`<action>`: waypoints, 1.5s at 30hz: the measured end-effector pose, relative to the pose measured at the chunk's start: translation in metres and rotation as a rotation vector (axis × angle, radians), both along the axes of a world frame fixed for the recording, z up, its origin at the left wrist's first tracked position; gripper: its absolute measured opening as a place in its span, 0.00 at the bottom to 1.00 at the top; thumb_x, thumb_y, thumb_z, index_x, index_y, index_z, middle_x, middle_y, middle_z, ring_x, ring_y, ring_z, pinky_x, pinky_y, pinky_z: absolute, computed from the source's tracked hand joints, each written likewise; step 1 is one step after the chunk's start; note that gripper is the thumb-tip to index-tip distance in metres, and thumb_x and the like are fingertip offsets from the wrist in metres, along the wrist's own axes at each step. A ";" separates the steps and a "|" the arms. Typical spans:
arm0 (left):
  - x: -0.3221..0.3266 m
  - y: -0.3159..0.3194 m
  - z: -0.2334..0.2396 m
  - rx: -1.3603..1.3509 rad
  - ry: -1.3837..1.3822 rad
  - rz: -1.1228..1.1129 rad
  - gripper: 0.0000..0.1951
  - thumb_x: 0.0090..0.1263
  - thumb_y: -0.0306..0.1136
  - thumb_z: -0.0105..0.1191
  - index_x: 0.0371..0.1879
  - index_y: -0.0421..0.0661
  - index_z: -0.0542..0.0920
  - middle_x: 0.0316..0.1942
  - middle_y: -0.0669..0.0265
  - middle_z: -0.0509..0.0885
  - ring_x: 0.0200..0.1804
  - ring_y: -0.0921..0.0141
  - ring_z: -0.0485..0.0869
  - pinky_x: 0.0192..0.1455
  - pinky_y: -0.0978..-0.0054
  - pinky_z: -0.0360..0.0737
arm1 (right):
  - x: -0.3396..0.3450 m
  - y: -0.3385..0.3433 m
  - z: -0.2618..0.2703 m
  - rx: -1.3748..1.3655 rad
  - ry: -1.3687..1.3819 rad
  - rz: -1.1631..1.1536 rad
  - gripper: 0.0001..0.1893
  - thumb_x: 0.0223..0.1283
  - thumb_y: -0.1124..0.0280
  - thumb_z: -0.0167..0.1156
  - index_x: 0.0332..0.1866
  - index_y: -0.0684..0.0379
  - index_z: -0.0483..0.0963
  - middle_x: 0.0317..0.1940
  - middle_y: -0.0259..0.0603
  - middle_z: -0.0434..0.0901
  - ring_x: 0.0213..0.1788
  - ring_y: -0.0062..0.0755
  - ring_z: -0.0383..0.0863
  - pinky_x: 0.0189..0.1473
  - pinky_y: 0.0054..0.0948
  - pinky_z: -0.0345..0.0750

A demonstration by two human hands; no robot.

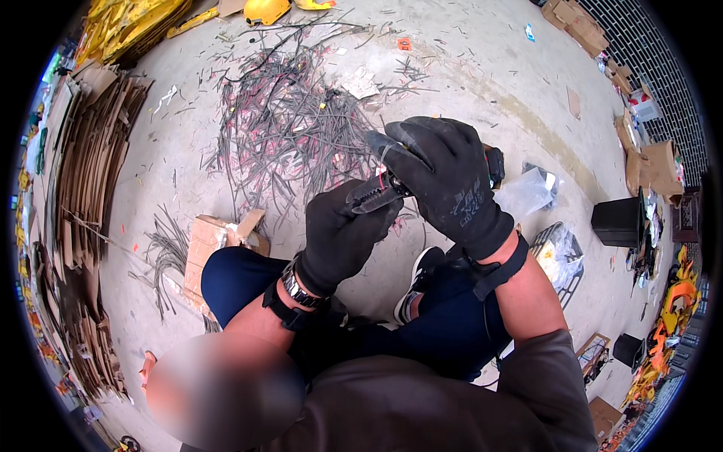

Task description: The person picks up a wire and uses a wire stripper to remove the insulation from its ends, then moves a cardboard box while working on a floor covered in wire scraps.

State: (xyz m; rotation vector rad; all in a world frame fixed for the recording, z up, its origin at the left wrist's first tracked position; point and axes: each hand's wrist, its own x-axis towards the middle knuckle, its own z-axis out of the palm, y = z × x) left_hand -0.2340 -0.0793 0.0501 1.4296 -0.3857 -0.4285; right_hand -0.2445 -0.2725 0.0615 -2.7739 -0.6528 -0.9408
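Both my hands wear black work gloves and meet in front of me above the floor. My right hand (pixel 446 178) is closed around the handles of wire stripper pliers. The dark notched jaws of the wire stripper pliers (pixel 373 195) point left. A thin red wire (pixel 382 179) shows at the jaws, partly covered by the fingers. My left hand (pixel 347 240) is curled just under the jaws, its fingertips hidden, so what it grips cannot be made out. Beyond both hands lies a large heap of grey and red cable offcuts (pixel 294 118).
An opened cardboard box (pixel 206 248) stands by my left knee, beside a bundle of grey cables (pixel 169 243). Flattened cardboard (pixel 90 169) is stacked at left. On the right are plastic bags (pixel 528 192), a grated black crate (pixel 573 248) and a black bin (pixel 615 222). A yellow helmet (pixel 266 11) lies far off.
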 end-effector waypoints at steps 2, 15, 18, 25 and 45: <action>0.000 0.001 0.000 0.017 -0.015 -0.002 0.08 0.69 0.25 0.61 0.43 0.38 0.88 0.24 0.75 0.82 0.26 0.85 0.73 0.28 0.83 0.67 | -0.001 0.000 0.001 -0.004 0.012 0.002 0.22 0.56 0.69 0.60 0.59 0.46 0.80 0.49 0.37 0.79 0.56 0.39 0.77 0.58 0.42 0.73; 0.004 0.002 0.003 0.073 -0.075 -0.003 0.08 0.66 0.26 0.64 0.41 0.39 0.88 0.22 0.75 0.82 0.25 0.84 0.75 0.27 0.81 0.70 | -0.001 0.000 0.002 -0.001 0.019 0.038 0.23 0.57 0.71 0.59 0.61 0.49 0.78 0.51 0.41 0.78 0.56 0.42 0.77 0.60 0.43 0.75; 0.005 0.002 0.006 0.129 -0.153 0.011 0.08 0.65 0.25 0.65 0.41 0.39 0.88 0.23 0.74 0.82 0.25 0.84 0.75 0.27 0.81 0.70 | -0.001 0.000 0.002 -0.022 0.020 0.028 0.23 0.58 0.70 0.59 0.61 0.49 0.78 0.52 0.41 0.78 0.56 0.42 0.77 0.61 0.43 0.75; 0.006 0.001 0.001 0.131 -0.136 -0.002 0.08 0.66 0.25 0.64 0.41 0.38 0.88 0.25 0.74 0.84 0.27 0.84 0.76 0.28 0.81 0.71 | -0.004 -0.001 0.003 -0.013 0.017 0.021 0.22 0.59 0.70 0.58 0.60 0.48 0.79 0.52 0.39 0.80 0.55 0.39 0.79 0.58 0.42 0.75; 0.006 0.001 0.003 0.253 -0.302 -0.008 0.10 0.63 0.25 0.68 0.42 0.40 0.88 0.29 0.68 0.87 0.27 0.80 0.80 0.31 0.79 0.76 | -0.005 0.002 0.005 -0.002 0.022 0.011 0.21 0.58 0.71 0.59 0.58 0.49 0.80 0.51 0.40 0.80 0.55 0.40 0.82 0.48 0.37 0.82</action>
